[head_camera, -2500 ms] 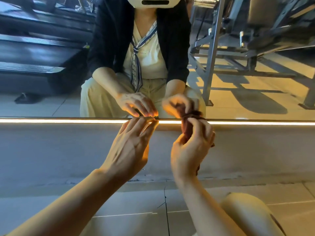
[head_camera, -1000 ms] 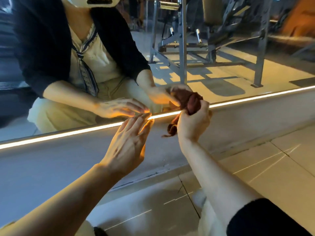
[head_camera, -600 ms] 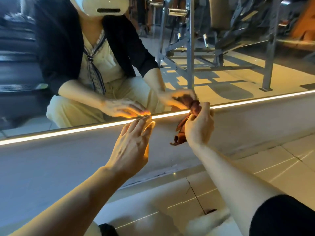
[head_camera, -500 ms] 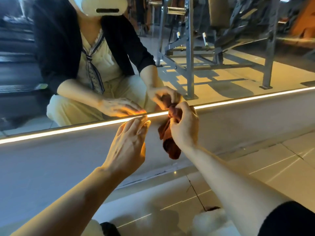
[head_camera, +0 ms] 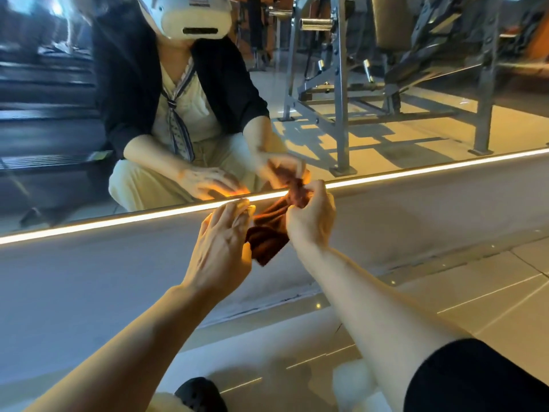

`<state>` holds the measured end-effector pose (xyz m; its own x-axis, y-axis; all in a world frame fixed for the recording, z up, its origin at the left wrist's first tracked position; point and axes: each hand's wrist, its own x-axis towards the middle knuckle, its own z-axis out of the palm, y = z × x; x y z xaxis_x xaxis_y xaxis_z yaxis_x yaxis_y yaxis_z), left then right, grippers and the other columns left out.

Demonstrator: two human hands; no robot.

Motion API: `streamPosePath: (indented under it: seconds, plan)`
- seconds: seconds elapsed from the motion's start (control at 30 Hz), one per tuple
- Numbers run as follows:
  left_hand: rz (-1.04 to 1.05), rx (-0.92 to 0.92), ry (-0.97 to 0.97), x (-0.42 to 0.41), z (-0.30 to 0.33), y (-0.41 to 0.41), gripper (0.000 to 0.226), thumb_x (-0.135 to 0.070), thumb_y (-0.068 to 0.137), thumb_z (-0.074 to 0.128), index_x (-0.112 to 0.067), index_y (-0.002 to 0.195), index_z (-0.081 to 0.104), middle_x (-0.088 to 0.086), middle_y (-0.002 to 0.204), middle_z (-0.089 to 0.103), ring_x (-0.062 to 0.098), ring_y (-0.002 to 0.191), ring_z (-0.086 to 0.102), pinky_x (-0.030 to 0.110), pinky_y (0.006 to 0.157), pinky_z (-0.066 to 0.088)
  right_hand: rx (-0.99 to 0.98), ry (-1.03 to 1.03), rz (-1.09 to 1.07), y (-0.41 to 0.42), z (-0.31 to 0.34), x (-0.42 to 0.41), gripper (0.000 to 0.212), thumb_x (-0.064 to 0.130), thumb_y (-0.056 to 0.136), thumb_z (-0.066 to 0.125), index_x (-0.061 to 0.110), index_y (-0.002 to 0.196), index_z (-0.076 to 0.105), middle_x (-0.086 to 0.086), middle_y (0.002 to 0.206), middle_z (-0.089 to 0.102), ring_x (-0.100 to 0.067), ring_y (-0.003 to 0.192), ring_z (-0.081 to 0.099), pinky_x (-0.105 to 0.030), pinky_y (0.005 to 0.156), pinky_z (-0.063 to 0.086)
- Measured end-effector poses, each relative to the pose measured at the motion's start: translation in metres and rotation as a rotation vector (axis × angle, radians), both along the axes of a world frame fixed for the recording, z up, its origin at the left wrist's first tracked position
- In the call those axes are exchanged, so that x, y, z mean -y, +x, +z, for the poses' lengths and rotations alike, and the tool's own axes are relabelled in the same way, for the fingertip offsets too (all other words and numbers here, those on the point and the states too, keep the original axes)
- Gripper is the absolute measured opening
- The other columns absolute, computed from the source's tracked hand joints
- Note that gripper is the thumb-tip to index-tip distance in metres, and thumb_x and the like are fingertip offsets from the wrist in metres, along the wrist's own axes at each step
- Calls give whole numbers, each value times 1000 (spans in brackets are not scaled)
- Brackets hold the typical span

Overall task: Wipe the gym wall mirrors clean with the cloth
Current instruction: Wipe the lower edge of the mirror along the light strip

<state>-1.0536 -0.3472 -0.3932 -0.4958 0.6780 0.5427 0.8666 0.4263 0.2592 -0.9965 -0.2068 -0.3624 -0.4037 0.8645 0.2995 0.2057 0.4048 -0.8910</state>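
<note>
The wall mirror (head_camera: 386,129) fills the upper half of the head view and reflects me crouching before it. A rust-brown cloth (head_camera: 269,236) hangs bunched just below the mirror's lit bottom edge. My right hand (head_camera: 312,218) grips the cloth's upper end, with fingers curled round it at the light strip. My left hand (head_camera: 221,248) is beside the cloth's left side with its fingers fairly straight and the fingertips near the strip. Whether it touches the cloth is unclear, and part of the cloth is hidden behind it.
A glowing light strip (head_camera: 118,223) runs along the mirror's foot above a grey wall base (head_camera: 89,278). Glossy floor tiles (head_camera: 475,298) lie to the right. A dark shoe (head_camera: 202,394) shows at the bottom. A steel gym machine frame (head_camera: 341,99) appears in the reflection.
My right hand has carried the cloth left along the strip, close to my left hand. More cloth now hangs below it. The left hand has stayed at the mirror's foot.
</note>
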Motion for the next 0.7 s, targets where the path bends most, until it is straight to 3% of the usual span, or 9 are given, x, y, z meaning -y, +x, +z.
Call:
streamPosePath:
  seconds: [0.07,0.13,0.23,0.37,0.47,0.53,0.63,0.7]
  plan:
    - [21,26,17,3,2,1,68,8,67,78,2,132,58,19,141,52,38,126,47,50,102,42,-60,-161,-199,2,4,-15,36,-10,88,44,6,118,51,-20,126,53,-36,110,53,-26,76,31]
    - [29,48,40,4,4,2,67,7,68,78,2,132,57,18,142,51,38,126,47,50,100,43,-110,-301,-234,1,0,-23,30,-10,88,38,17,99,46,-19,123,52,-34,97,55,-33,81,39]
    - [32,52,50,4,4,2,67,7,70,78,2,133,57,18,141,52,38,127,48,50,102,43,-84,-349,-68,-4,-8,-9,36,-10,84,35,25,79,29,-9,97,49,-34,91,55,-49,85,51]
    - [55,78,79,7,7,7,63,7,74,75,0,134,57,16,141,52,35,128,46,47,104,41,-8,-403,160,-5,-5,4,30,-6,87,58,16,100,43,4,86,48,-21,86,54,-41,84,52]
    - [82,54,42,21,12,8,66,6,74,76,1,136,55,17,141,52,36,130,46,49,105,41,-56,-308,-25,1,1,-5,28,-2,89,55,13,110,43,3,92,51,-30,100,57,-41,88,48]
    - [83,17,20,32,17,3,67,6,71,77,0,135,56,17,139,54,36,127,48,50,103,43,-57,-251,-173,7,4,-13,29,-1,90,54,10,116,46,-11,113,54,-36,110,54,-38,87,42]
    - [106,-12,17,53,18,-4,68,6,69,80,-1,133,58,16,137,55,35,126,51,49,103,44,-32,-109,-171,4,-1,-7,41,-1,86,62,6,125,53,-18,134,46,-38,117,50,-33,87,38]
    - [160,-15,22,73,6,-8,70,7,66,81,-1,132,58,16,136,56,32,125,49,46,103,43,-43,105,-128,-7,-14,18,39,-8,82,62,4,120,61,-20,133,49,-44,112,50,-38,90,36]
